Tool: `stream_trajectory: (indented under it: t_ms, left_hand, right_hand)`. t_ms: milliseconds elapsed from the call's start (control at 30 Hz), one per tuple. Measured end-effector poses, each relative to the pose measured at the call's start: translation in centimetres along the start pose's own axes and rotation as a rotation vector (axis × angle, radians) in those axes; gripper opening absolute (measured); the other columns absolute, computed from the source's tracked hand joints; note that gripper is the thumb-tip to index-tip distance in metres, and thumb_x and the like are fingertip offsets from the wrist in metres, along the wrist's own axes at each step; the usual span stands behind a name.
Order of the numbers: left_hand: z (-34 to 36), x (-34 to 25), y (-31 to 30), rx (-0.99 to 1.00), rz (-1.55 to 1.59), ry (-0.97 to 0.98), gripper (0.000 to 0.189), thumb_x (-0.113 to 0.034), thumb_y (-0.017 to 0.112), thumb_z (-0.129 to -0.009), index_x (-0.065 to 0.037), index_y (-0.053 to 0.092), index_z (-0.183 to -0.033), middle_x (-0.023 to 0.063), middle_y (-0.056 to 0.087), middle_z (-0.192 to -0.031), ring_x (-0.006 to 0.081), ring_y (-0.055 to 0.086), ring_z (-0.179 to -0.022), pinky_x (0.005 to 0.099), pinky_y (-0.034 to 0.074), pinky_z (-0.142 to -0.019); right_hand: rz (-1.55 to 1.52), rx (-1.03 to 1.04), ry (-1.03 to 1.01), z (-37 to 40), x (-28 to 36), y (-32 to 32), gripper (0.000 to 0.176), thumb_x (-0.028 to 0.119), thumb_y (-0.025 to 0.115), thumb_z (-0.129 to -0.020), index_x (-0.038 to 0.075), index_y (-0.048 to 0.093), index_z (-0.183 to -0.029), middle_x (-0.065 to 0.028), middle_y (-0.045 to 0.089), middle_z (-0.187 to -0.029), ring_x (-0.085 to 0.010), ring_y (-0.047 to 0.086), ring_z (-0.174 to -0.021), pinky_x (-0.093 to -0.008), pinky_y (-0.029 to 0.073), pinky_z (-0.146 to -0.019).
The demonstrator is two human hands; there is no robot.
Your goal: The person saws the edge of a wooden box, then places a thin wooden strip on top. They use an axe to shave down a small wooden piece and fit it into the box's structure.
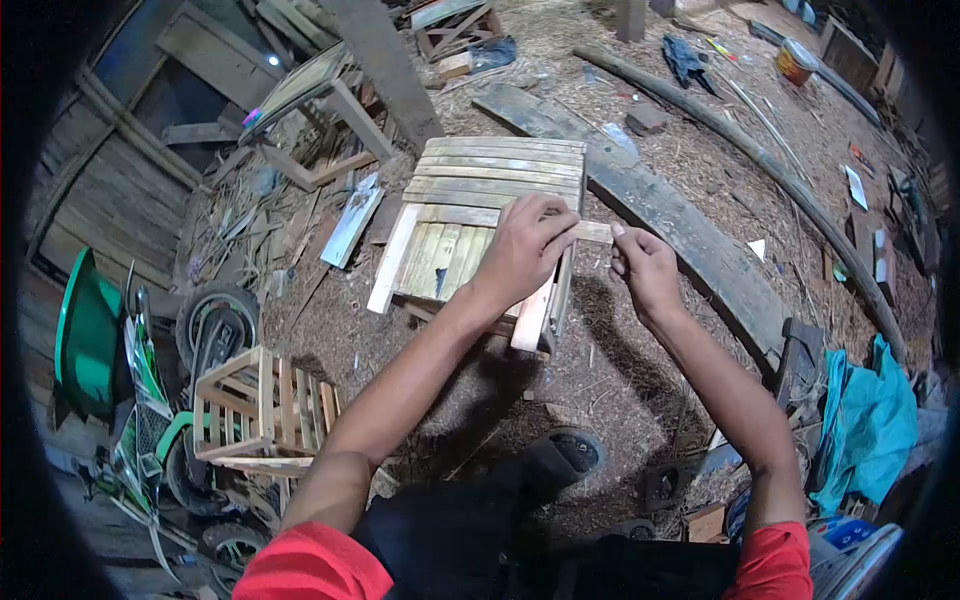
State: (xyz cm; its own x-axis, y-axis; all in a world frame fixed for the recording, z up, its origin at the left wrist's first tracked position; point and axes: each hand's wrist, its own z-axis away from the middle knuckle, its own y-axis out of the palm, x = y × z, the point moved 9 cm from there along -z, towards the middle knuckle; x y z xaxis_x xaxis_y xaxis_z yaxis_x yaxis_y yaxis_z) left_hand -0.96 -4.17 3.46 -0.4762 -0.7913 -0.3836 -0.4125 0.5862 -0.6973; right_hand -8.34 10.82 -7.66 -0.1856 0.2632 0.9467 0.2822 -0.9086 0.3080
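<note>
A small wooden piece of furniture (497,165) with slats across its upper part stands in front of me. A short pale wooden slat (592,232) juts out past its right edge. My left hand (525,245) is over the furniture, its fingers curled around the slat. My right hand (645,268) pinches the slat's free right end between thumb and fingers. Beneath my left wrist, a light wooden leg (532,318) points towards me, and another pale leg (393,262) runs along the left side. The slat's left end is hidden behind my left hand.
A long weathered plank (690,235) lies on the right, with a round pole (760,150) beyond it. At left are a small slatted wooden frame (265,410), a green toy motorbike (150,420) and a green basin (88,335). A teal sheet (870,425) lies at right.
</note>
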Motion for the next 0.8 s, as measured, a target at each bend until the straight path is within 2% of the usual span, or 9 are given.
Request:
stream_trajectory:
  t_ms: [200, 367, 500, 700, 800]
  left_hand:
    - [1.1, 3.3, -2.9, -0.088, -0.039, -0.144, 0.024, -0.010, 0.070, -0.085, 0.001, 0.069, -0.106, 0.0167, 0.063, -0.110, 0.0343, 0.059, -0.109, 0.0422, 0.046, -0.097]
    - [1.1, 3.0, -2.6, -0.095, -0.065, -0.117, 0.023, -0.009, 0.069, -0.086, 0.001, 0.068, -0.106, 0.0169, 0.064, -0.110, 0.0346, 0.060, -0.108, 0.0419, 0.046, -0.097]
    - [0.8, 3.2, -2.4, -0.093, -0.035, -0.138, 0.023, -0.010, 0.069, -0.086, 0.000, 0.069, -0.106, 0.0165, 0.064, -0.110, 0.0343, 0.060, -0.108, 0.0415, 0.046, -0.097]
    - [0.1, 2.4, -1.0, 0.002, -0.004, -0.054, 0.024, -0.012, 0.072, -0.085, 0.000, 0.070, -0.106, 0.0148, 0.064, -0.111, 0.0311, 0.063, -0.105, 0.0385, 0.051, -0.090]
    - [-0.1, 2.3, -0.9, 0.017, 0.058, -0.114, 0.028, -0.015, 0.075, -0.084, -0.002, 0.071, -0.108, 0.0134, 0.065, -0.113, 0.0284, 0.065, -0.104, 0.0363, 0.054, -0.084]
  right_hand:
    - [0.012, 0.008, -0.012, 0.6, 0.0, -0.1, 0.023, 0.021, 0.063, -0.098, 0.004, 0.065, -0.083, 0.0037, 0.052, -0.068, -0.0059, 0.048, -0.057, -0.0232, 0.039, -0.051]
    - [0.086, 0.089, -0.027, -0.6, 1.3, 1.9, 0.025, 0.021, 0.063, -0.098, 0.000, 0.067, -0.084, 0.0012, 0.058, -0.071, -0.0063, 0.049, -0.060, -0.0223, 0.039, -0.054]
    - [0.113, 0.089, -0.035, -0.7, 0.3, 3.3, 0.026, 0.021, 0.066, -0.096, 0.000, 0.068, -0.081, 0.0008, 0.061, -0.070, -0.0062, 0.050, -0.058, -0.0229, 0.038, -0.051]
    - [0.217, 0.019, -0.027, -0.9, -0.3, 3.2, 0.024, 0.022, 0.072, -0.092, 0.001, 0.071, -0.082, -0.0002, 0.065, -0.071, -0.0052, 0.053, -0.062, -0.0225, 0.040, -0.053]
    - [0.212, 0.000, -0.037, -0.4, 0.0, 3.3, 0.024, 0.023, 0.073, -0.091, 0.000, 0.072, -0.085, -0.0011, 0.067, -0.075, -0.0056, 0.055, -0.064, -0.0222, 0.042, -0.055]
